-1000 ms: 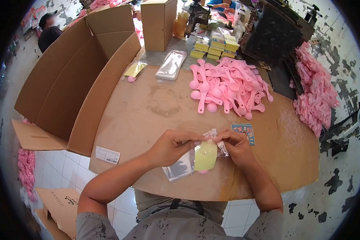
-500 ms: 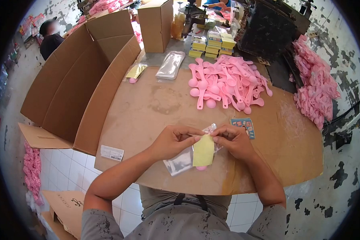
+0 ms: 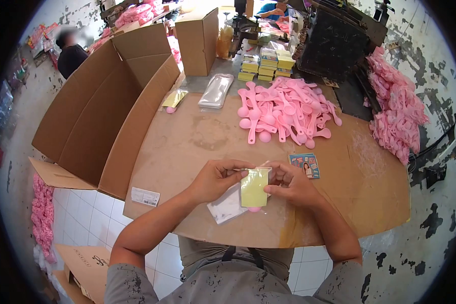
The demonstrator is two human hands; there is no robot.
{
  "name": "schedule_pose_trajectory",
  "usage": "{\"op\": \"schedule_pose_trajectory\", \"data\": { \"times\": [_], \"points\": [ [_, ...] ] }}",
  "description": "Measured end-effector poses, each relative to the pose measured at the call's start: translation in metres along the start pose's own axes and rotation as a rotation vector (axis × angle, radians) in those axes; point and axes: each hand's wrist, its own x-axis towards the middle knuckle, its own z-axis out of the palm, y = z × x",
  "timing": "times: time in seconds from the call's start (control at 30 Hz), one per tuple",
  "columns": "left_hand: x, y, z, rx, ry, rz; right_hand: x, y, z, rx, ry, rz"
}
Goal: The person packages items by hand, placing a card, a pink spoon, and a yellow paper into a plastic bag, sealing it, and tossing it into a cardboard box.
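A clear plastic bag with a yellow card (image 3: pixel 253 188) inside is held upright above the cardboard-covered table. The round end of a pink scoop (image 3: pixel 255 209) shows below the card. My left hand (image 3: pixel 219 181) pinches the bag's top left corner between thumb and fingers. On the right edge, the thumb of my right hand (image 3: pixel 293 186) presses the bag, with the fingers curled behind it. Beneath lie clear empty bags (image 3: pixel 227 207). Blue printed cards (image 3: pixel 305 165) rest beside my right hand.
A heap of pink scoops (image 3: pixel 286 109) covers the table's far middle. Behind it stand card stacks (image 3: pixel 266 63). Clear bags (image 3: pixel 217 91) and a packed scoop (image 3: pixel 175 99) lie left of it. An open carton (image 3: pixel 137 119) borders the left side; a black machine (image 3: pixel 332 43) stands back right.
My right hand has slid from the bag's top edge down its right side. The bag's top, crumpled before, is now flat and straight. My left hand stays near the top left corner.
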Motion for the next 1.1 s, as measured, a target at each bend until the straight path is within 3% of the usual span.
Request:
{"op": "schedule_pose_trajectory", "data": {
  "times": [0.17, 0.27, 0.4, 0.47, 0.5, 0.6, 0.7, 0.8, 0.97, 1.1],
  "points": [
    [0.002, 0.003, 0.013, -0.243, 0.126, 0.122, 0.0, -0.004, 0.0, 0.036, 0.063, 0.029],
    [0.001, -0.001, 0.015, -0.26, 0.094, 0.114, -0.002, -0.004, -0.002, 0.023, 0.077, -0.026],
    [-0.001, -0.003, -0.002, -0.164, -0.211, 0.033, -0.004, -0.002, -0.011, 0.135, 0.051, -0.12],
    [-0.008, 0.011, -0.012, -0.149, -0.075, 0.092, -0.007, -0.008, -0.019, 0.152, 0.082, -0.162],
    [-0.009, 0.019, -0.021, -0.143, -0.01, 0.124, -0.009, -0.014, -0.027, 0.018, 0.138, -0.146],
    [0.0, 0.048, -0.051, -0.474, 0.629, 0.536, -0.016, -0.035, -0.059, -0.441, 0.297, -0.149],
    [0.002, 0.044, -0.058, -0.397, 0.614, 0.522, -0.026, -0.04, -0.092, -0.885, 0.394, -0.191],
    [0.003, 0.018, -0.029, 0.273, 0.405, 0.255, -0.035, -0.021, -0.106, -1.009, 0.404, -0.162],
    [0.011, -0.008, 0.001, 0.98, 0.138, 0.314, -0.037, -0.004, -0.104, -0.915, 0.379, -0.107],
    [0.02, -0.009, 0.015, 1.026, 0.104, 0.272, -0.039, -0.006, -0.102, -0.904, 0.391, -0.115]
  ]
}}
